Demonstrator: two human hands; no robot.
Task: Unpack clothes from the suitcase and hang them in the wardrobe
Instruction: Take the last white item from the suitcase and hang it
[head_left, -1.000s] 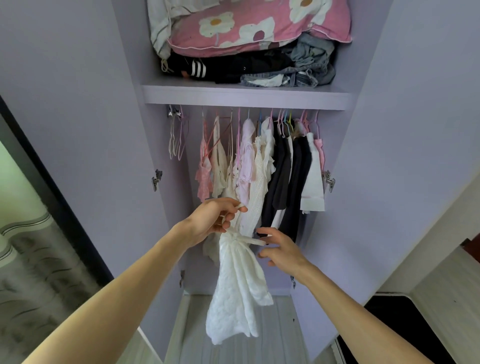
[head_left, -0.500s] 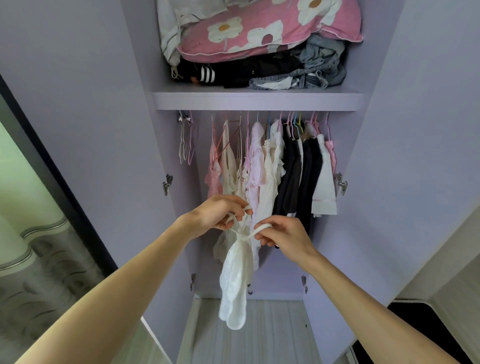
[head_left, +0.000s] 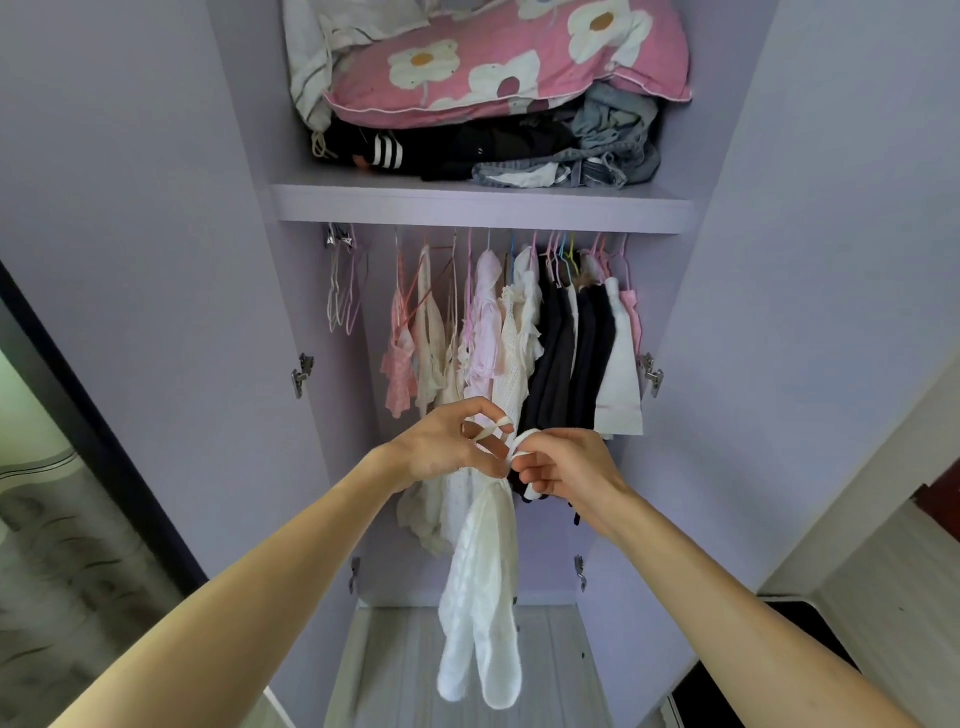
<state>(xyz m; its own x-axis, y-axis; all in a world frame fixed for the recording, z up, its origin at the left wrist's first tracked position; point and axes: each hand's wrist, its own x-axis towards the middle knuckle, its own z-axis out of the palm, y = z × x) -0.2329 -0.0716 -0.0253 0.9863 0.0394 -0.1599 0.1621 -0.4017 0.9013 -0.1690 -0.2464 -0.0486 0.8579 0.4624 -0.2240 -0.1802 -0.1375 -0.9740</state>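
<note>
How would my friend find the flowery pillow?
Find the lilac wardrobe and its shelf above the hanging clothes. The pillow lies on top of the pile there, over black clothes and denim. It alone is pink with big white flowers.

Behind the left grip (head_left: 441, 447) and right grip (head_left: 569, 462), hanging clothes (head_left: 550, 338) block the way; up-left of the left grip, a gap lies between empty hangers (head_left: 343, 291) and pink top (head_left: 399, 364); shelf (head_left: 483, 208) caps overhead.

Soft even daylight, wide-angle bending at edges, slight motion blur.
</note>
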